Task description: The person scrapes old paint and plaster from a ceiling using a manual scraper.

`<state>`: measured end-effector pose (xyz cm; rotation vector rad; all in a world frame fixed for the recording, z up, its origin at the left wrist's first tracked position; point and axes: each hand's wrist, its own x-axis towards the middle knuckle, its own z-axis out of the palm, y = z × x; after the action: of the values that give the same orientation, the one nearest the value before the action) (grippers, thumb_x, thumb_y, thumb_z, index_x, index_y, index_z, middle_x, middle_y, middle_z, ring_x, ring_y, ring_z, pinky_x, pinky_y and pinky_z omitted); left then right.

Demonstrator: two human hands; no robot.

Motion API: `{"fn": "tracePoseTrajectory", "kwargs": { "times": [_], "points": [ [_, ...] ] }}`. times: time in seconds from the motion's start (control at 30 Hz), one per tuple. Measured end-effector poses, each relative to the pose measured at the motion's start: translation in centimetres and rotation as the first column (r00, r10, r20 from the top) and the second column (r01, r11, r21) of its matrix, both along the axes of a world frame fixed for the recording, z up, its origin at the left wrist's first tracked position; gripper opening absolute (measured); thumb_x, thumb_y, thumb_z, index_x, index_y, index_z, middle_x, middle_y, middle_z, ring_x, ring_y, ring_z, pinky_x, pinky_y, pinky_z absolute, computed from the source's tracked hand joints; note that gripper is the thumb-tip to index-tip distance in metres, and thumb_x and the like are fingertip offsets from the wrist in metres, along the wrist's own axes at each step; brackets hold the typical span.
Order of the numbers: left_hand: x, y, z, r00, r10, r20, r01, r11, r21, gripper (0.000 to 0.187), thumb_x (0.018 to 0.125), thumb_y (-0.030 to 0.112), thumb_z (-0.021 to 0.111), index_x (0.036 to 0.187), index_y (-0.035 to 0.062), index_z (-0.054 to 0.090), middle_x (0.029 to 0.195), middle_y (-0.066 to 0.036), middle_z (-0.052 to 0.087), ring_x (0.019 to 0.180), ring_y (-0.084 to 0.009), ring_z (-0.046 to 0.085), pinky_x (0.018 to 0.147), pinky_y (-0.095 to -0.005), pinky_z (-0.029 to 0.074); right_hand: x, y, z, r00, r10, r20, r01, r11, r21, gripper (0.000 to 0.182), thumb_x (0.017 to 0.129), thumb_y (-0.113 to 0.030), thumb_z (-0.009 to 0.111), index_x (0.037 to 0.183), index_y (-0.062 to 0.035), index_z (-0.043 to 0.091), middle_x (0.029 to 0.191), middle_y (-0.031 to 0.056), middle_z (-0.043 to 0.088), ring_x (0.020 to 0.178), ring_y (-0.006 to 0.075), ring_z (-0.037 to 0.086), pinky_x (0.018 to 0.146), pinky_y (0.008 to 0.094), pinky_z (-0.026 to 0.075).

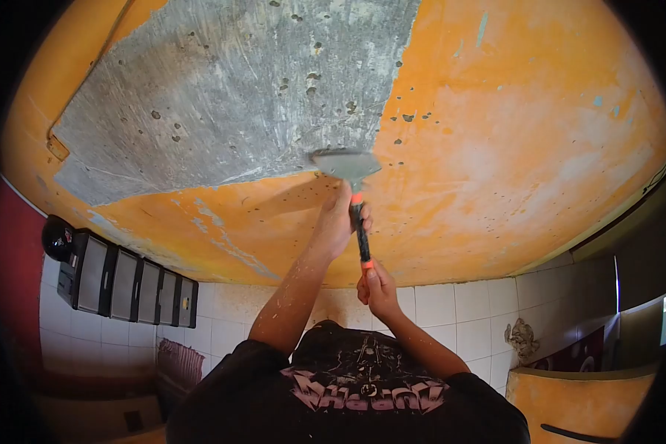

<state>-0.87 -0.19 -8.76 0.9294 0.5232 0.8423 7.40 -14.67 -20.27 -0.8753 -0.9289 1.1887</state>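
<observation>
A wide-bladed scraper (348,163) with a black and orange handle is held against the wall, its blade at the lower edge of a bare grey patch (222,96). My left hand (338,222) is closed around the upper handle, just below the blade. Lower down, my right hand (379,290) grips the handle's end. Orange paint (510,163) covers the wall to the right of the patch and beneath it. Small dark pits dot both the grey surface and the paint near the blade. Pale flecks stick to my left forearm.
A dark drawer unit (129,277) stands at the left, with a black helmet (58,237) at its far end. A striped cloth (180,360) lies near it. White tiles (435,305) cover the floor, and a crumpled item (522,338) lies at the right. A cable (89,74) runs down the wall.
</observation>
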Motion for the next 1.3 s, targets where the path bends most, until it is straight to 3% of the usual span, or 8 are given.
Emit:
{"fn": "tracePoseTrajectory", "kwargs": {
  "times": [0.17,0.27,0.47,0.67,0.87,0.97,1.2,1.3],
  "points": [
    [0.6,0.0,2.7,1.000,-0.015,-0.023,0.017,0.997,0.079,0.053,0.104,0.059,0.033,0.114,0.0099,0.050,0.072,-0.003,0.049,0.063,-0.0193,0.050,0.064,-0.0348,0.044,-0.6,0.3,1.7,0.999,-0.033,-0.036,0.033,0.999,-0.007,0.045,0.108,-0.030,0.039,0.144,-0.0028,0.042,0.072,-0.0021,0.041,0.049,0.0060,0.040,0.044,0.0221,0.035],
    [0.2,-0.4,1.2,0.999,0.016,-0.050,-0.017,1.000,-0.009,0.056,0.103,0.060,0.033,0.112,0.0079,0.050,0.072,-0.004,0.049,0.063,-0.0193,0.051,0.064,-0.0346,0.044,-0.5,-0.4,0.8,1.000,-0.024,-0.017,0.024,0.999,-0.023,0.045,0.108,-0.030,0.039,0.144,-0.0033,0.042,0.070,-0.0020,0.040,0.049,0.0059,0.040,0.044,0.0224,0.035],
    [1.0,0.5,3.7,0.999,-0.044,-0.011,0.044,0.995,0.090,0.051,0.103,0.060,0.033,0.105,0.0114,0.049,0.071,-0.004,0.049,0.063,-0.0201,0.052,0.063,-0.0364,0.045,0.0,0.1,2.6,0.999,-0.025,-0.019,0.025,1.000,0.003,0.044,0.108,-0.029,0.040,0.143,-0.0032,0.042,0.069,-0.0016,0.042,0.049,0.0055,0.039,0.044,0.0219,0.034],
    [0.6,-0.4,1.8,1.000,-0.006,-0.008,0.006,1.000,-0.026,0.053,0.103,0.060,0.033,0.108,0.0102,0.050,0.071,-0.004,0.049,0.063,-0.0201,0.051,0.064,-0.0356,0.044,-0.1,-1.0,2.4,0.999,-0.046,-0.005,0.045,0.997,-0.060,0.041,0.108,-0.030,0.041,0.139,-0.0031,0.046,0.067,-0.0035,0.040,0.048,0.0050,0.039,0.044,0.0209,0.033],
    [1.4,0.0,3.1,0.998,-0.044,0.042,0.042,0.999,0.029,0.052,0.103,0.060,0.032,0.107,0.0109,0.049,0.070,-0.004,0.048,0.060,-0.0200,0.050,0.062,-0.0361,0.043,0.8,-0.4,3.3,0.998,-0.047,0.029,0.047,0.999,-0.020,0.040,0.108,-0.030,0.041,0.138,-0.0039,0.047,0.067,-0.0042,0.040,0.048,0.0046,0.039,0.044,0.0206,0.034],
    [1.1,-0.2,1.2,0.999,0.016,0.036,-0.016,1.000,-0.017,0.052,0.105,0.055,0.033,0.112,0.0063,0.051,0.068,-0.004,0.052,0.057,-0.0186,0.054,0.056,-0.0338,0.047,0.1,-1.0,2.5,0.998,-0.050,-0.033,0.047,0.996,-0.071,0.040,0.108,-0.031,0.041,0.137,-0.0035,0.048,0.065,-0.0043,0.040,0.047,0.0045,0.038,0.043,0.0203,0.032],
    [1.6,-0.4,3.8,0.999,-0.014,0.038,0.013,0.999,0.047,0.055,0.103,0.061,0.031,0.112,0.0100,0.050,0.070,-0.003,0.048,0.060,-0.0188,0.050,0.062,-0.0363,0.044,1.2,-0.6,3.9,0.999,-0.044,0.001,0.044,0.999,-0.032,0.039,0.108,-0.032,0.041,0.135,-0.0046,0.049,0.062,-0.0040,0.040,0.046,0.0047,0.038,0.043,0.0208,0.033],
    [1.2,-0.7,2.3,0.999,0.034,0.025,-0.033,0.999,-0.033,0.049,0.106,0.054,0.032,0.111,0.0076,0.050,0.068,-0.004,0.052,0.058,-0.0189,0.054,0.057,-0.0343,0.047,0.7,-1.3,2.4,0.999,-0.037,-0.016,0.036,0.997,-0.071,0.041,0.108,-0.032,0.041,0.137,-0.0046,0.048,0.062,-0.0039,0.040,0.046,0.0044,0.037,0.043,0.0208,0.032]
  ]
}}
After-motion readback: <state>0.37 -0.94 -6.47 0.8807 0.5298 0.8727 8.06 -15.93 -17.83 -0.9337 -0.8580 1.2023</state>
